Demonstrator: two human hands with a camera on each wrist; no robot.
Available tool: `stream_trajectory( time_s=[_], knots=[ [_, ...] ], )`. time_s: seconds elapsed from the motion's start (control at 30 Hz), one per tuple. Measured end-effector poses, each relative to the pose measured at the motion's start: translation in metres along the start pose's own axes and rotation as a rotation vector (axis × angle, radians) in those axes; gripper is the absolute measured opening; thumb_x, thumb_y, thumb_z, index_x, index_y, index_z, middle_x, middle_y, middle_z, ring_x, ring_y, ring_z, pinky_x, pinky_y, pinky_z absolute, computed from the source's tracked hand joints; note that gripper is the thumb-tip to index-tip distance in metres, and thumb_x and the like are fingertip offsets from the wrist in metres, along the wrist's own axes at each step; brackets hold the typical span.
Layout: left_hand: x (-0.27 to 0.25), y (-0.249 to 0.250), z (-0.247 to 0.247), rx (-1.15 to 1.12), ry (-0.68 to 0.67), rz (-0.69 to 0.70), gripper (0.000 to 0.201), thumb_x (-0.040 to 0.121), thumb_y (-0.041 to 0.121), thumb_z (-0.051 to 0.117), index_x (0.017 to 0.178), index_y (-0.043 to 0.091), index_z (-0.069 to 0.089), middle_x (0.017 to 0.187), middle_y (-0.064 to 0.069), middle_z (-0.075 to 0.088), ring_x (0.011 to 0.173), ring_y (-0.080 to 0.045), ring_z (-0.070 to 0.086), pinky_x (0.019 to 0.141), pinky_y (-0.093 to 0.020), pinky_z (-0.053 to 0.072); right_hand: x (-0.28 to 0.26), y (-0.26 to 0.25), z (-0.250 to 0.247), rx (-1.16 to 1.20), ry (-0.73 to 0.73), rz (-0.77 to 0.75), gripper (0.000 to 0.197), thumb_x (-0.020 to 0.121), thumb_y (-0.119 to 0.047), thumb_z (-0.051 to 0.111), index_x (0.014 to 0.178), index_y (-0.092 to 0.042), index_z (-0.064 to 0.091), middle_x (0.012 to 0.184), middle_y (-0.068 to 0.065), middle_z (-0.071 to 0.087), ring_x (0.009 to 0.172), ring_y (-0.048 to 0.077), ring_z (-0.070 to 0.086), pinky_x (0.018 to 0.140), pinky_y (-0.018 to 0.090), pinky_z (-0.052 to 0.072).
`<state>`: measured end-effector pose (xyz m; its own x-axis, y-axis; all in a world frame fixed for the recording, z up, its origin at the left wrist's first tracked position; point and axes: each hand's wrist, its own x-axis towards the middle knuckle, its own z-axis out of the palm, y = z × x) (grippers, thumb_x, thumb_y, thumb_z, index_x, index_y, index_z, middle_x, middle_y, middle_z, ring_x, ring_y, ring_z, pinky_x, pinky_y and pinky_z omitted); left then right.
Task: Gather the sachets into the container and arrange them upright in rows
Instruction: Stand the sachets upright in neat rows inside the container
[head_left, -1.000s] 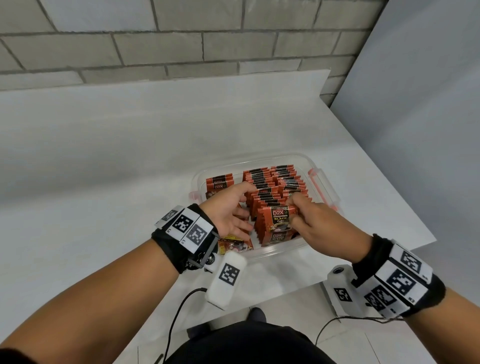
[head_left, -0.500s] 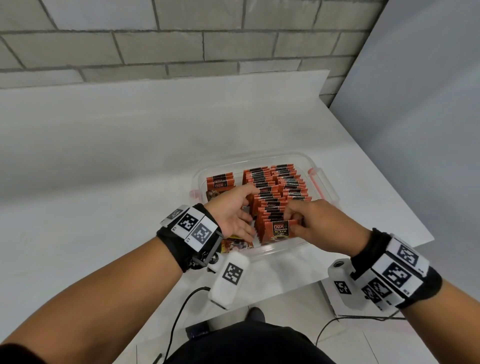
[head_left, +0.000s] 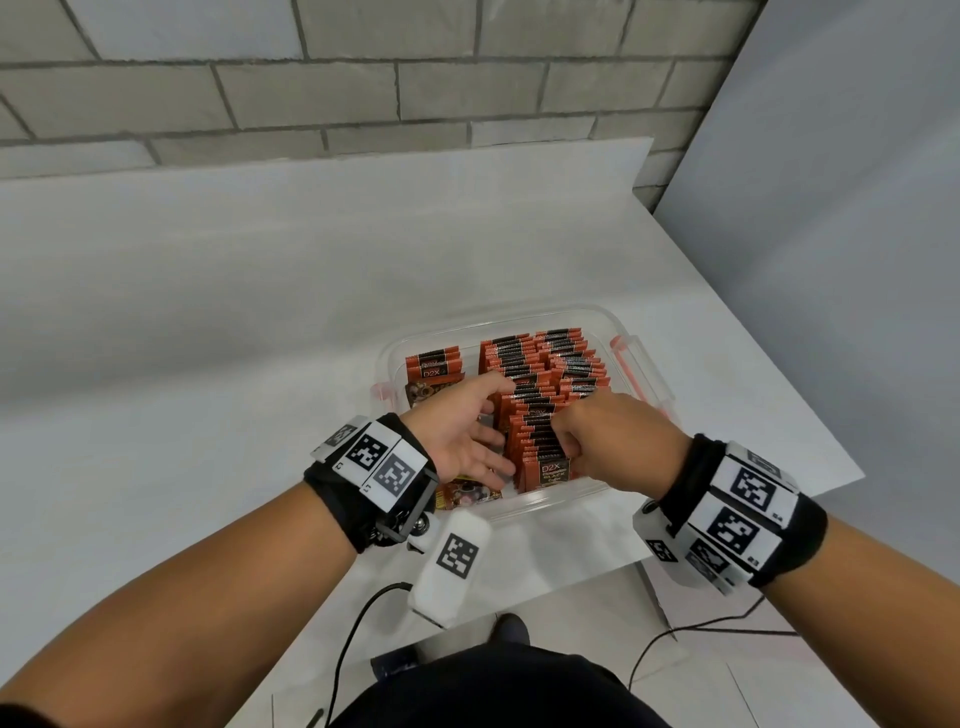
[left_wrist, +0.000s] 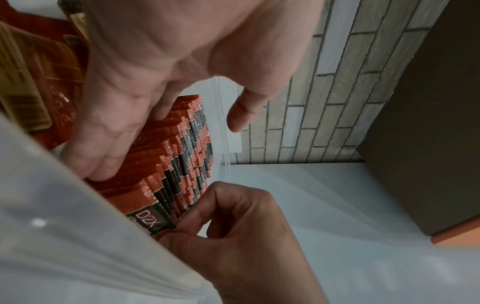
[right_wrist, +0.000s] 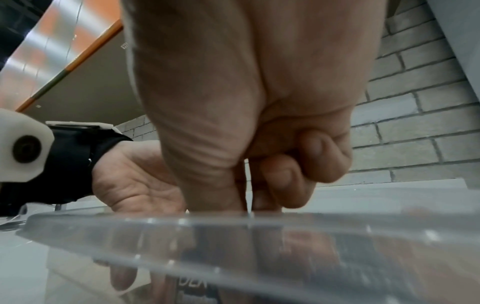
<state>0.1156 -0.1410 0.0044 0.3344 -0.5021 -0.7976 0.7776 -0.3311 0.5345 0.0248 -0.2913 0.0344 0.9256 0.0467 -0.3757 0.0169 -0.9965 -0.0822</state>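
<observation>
Clear plastic is what the container (head_left: 631, 501) is made of, and it's parked on a white bench (head_left: 208, 395) near the front edge. At the container's left end, a few sachets (head_left: 434, 365) are stood up against the far wall, and a loose sachet (head_left: 465, 493) is seen lying flat near the front wall. The left hand (head_left: 462, 436) is kept spread, straight fingers (left_wrist: 103, 144) pressed flat against the left side of the middle row (head_left: 530, 415) of upright orange-and-black packets. Right of that, the frontmost sachet (head_left: 551, 467) of that row is pinched at its top corner by the right hand (head_left: 613, 441), fingers curled in tight. A second upright row (head_left: 576, 364) is packed toward the container's right end.
</observation>
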Motion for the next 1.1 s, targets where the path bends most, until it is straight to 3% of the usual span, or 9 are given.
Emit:
stream_trajectory(
  time_s=[0.13,0.37,0.47,0.63,0.73,0.8,0.9,1.0,1.1],
  knots=[
    [-0.001,-0.002,0.001,0.01,-0.001,-0.002,0.065,0.091,0.038,0.056,0.144,0.008,0.031,0.138,-0.028,0.043,0.113,-0.052,0.053,0.093,-0.06,0.043,0.001,-0.004,-0.002,-0.054,-0.032,0.04,0.01,0.085,-0.007,0.058,0.081,-0.015,0.061,0.083,0.001,0.063,0.075,0.021,0.059,0.064,0.03,0.048],
    [0.0,-0.005,0.003,-0.01,-0.023,-0.013,0.068,0.092,0.036,0.055,0.147,0.007,0.026,0.14,-0.031,0.04,0.118,-0.054,0.048,0.101,-0.058,0.039,0.01,-0.003,0.003,-0.091,-0.056,0.088,0.012,0.089,-0.012,0.055,0.078,-0.016,0.053,0.065,-0.005,0.045,0.066,0.021,0.052,0.06,0.029,0.041],
    [-0.001,-0.004,0.003,-0.017,-0.029,-0.012,0.068,0.092,0.035,0.055,0.147,0.008,0.026,0.14,-0.032,0.04,0.119,-0.055,0.047,0.103,-0.058,0.038,0.011,-0.003,0.002,-0.088,-0.083,0.076,0.003,0.089,-0.016,0.059,0.088,-0.014,0.06,0.076,-0.001,0.053,0.069,0.021,0.053,0.063,0.029,0.043],
    [-0.003,-0.003,0.002,-0.015,-0.03,-0.006,0.064,0.092,0.034,0.055,0.144,0.006,0.029,0.136,-0.035,0.041,0.121,-0.055,0.044,0.105,-0.057,0.037,0.011,0.005,-0.005,0.021,-0.169,0.064,0.034,0.081,-0.022,0.072,0.063,-0.021,0.044,0.072,-0.005,0.054,0.071,0.016,0.054,0.058,0.021,0.039],
    [-0.003,-0.003,0.001,-0.024,-0.02,0.003,0.062,0.092,0.033,0.055,0.141,0.004,0.032,0.132,-0.035,0.044,0.121,-0.052,0.045,0.105,-0.057,0.036,0.009,0.014,-0.014,0.221,-0.157,0.103,0.027,0.073,-0.028,0.08,0.073,-0.018,0.055,0.071,-0.008,0.056,0.067,0.009,0.052,0.056,0.02,0.036],
    [-0.004,-0.002,0.001,-0.046,-0.012,0.014,0.061,0.093,0.033,0.054,0.142,0.003,0.032,0.136,-0.035,0.04,0.122,-0.05,0.045,0.106,-0.055,0.036,0.006,0.018,-0.017,0.343,-0.05,0.091,0.021,0.078,-0.032,0.075,0.085,-0.017,0.062,0.075,-0.009,0.058,0.069,0.008,0.054,0.059,0.02,0.038],
    [-0.005,-0.001,0.003,-0.079,-0.008,0.023,0.062,0.095,0.034,0.05,0.143,0.001,0.029,0.141,-0.035,0.035,0.125,-0.047,0.042,0.107,-0.054,0.032,0.006,0.02,-0.01,0.261,0.134,0.017,0.019,0.092,-0.023,0.057,0.107,-0.015,0.067,0.1,-0.003,0.066,0.091,0.014,0.06,0.08,0.025,0.047],
    [-0.005,0.0,0.005,-0.084,-0.016,0.02,0.066,0.096,0.036,0.048,0.146,0.001,0.024,0.144,-0.036,0.031,0.134,-0.047,0.032,0.11,-0.057,0.028,0.009,0.018,0.004,0.182,0.108,-0.039,0.031,0.091,-0.012,0.042,0.108,-0.014,0.068,0.104,0.002,0.067,0.091,0.02,0.061,0.083,0.037,0.051],
    [-0.005,0.001,0.005,-0.079,-0.026,0.01,0.062,0.096,0.037,0.047,0.142,-0.001,0.03,0.14,-0.035,0.039,0.131,-0.045,0.039,0.107,-0.055,0.031,0.011,0.015,0.011,0.168,0.077,-0.077,0.032,0.09,-0.009,0.04,0.107,-0.01,0.067,0.105,0.005,0.067,0.09,0.021,0.061,0.081,0.037,0.05]
  ],
)
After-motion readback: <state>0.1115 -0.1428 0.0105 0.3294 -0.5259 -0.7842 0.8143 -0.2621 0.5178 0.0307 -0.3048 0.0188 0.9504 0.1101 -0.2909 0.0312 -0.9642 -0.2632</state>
